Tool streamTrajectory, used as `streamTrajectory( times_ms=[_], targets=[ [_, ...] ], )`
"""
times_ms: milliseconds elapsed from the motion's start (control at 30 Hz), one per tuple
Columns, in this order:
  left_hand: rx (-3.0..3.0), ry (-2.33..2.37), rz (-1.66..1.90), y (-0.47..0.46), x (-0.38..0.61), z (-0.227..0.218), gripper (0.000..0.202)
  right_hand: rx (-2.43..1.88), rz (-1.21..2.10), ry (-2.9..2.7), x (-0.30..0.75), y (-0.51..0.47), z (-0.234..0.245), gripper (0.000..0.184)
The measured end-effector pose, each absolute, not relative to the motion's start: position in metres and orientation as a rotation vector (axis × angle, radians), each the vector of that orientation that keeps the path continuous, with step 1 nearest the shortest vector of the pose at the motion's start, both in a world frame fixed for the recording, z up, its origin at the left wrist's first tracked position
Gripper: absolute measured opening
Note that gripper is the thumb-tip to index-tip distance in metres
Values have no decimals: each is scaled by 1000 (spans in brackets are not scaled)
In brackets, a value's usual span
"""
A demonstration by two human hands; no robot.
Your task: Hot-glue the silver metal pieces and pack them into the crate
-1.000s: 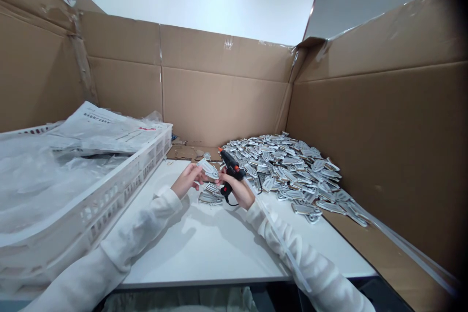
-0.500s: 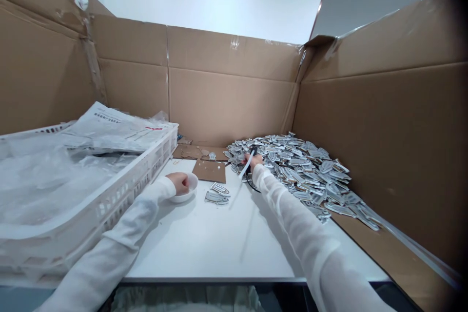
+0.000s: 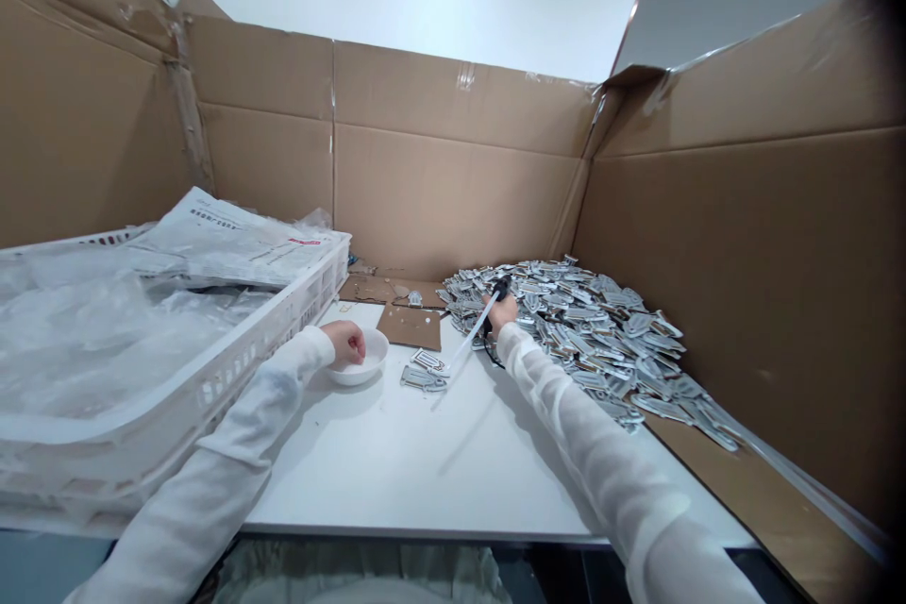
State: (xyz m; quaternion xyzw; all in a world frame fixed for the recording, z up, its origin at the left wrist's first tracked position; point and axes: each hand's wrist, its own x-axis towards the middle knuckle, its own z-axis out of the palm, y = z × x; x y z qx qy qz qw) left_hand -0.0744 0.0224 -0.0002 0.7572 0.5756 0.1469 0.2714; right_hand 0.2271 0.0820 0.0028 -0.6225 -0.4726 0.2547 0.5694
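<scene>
My left hand [image 3: 346, 343] is over the left rim of a small white bowl [image 3: 377, 364], its fingers curled together; whatever they pinch, if anything, is hidden. At the near-left edge of a heap of flat grey metal-looking clips [image 3: 566, 311], my right hand [image 3: 502, 311] is closed around a black glue gun [image 3: 501, 287]. A long whitish glue stick [image 3: 470, 338] sticks out of it toward me, and a black cord hangs below. Two or so similar clip-shaped pieces [image 3: 423, 378] lie on the white table between my hands.
A white plastic basket [image 3: 212, 387] full of clear bags and printed sheets stands on the left. Behind the bowl lies a brown cardboard piece [image 3: 409, 328] with small whitish spots. Tall cardboard walls [image 3: 453, 179] enclose the back and both sides of the white table [image 3: 396, 472].
My left hand has risen slightly from inside the bowl to its rim. The glue gun has tilted in my right hand, and its stick's free end now reaches lower left.
</scene>
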Motion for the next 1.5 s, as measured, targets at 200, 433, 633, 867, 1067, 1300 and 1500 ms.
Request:
streamTrajectory(
  times_ms=[200,433,633,867,1067,1300,1500],
  targets=[
    [1968,1550,557,18,-77,10,6,-1169,779,-1863,195,34,-15,22],
    [2108,1685,358,11,-83,14,17,-1210,341,-2222,186,11,-33,18],
    [2223,1625,356,12,-81,18,7,-1200,307,-2264,185,4,-33,17],
    [2165,1692,540,10,-79,26,10,-1065,374,-2120,185,4,-30,13],
    [2193,1658,495,8,-80,25,13,-944,467,-1947,183,2,-23,18],
    [2412,1560,880,4,-68,28,20,-855,424,-1883,179,-9,-16,13],
    [2037,1015,1009,-9,-32,23,31,-732,306,-1868,167,-16,-17,8]
  ],
)
